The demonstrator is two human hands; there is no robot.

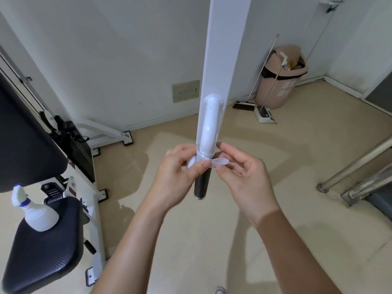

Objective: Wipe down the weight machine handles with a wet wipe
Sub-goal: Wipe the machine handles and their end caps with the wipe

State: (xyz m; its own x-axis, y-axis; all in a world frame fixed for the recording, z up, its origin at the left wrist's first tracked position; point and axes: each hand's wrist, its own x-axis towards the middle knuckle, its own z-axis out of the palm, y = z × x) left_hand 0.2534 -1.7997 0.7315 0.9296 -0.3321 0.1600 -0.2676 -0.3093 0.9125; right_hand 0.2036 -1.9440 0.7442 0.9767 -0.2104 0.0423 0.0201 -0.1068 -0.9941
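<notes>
A white machine arm comes down the middle of the view and ends in a handle (201, 185) with a black grip. A thin wet wipe (219, 161) is wrapped around the top of the black grip, just under the white collar. My left hand (180, 172) pinches the wipe against the handle from the left. On the other side, my right hand (244, 175) holds the free end of the wipe between thumb and fingers. The lower part of the black grip is bare.
The weight machine's black seat (42, 251) is at the lower left with a white spray bottle (36, 211) standing on it. A pink bin (280, 79), a broom and a dustpan stand by the far wall. Metal rails (356, 166) run along the right.
</notes>
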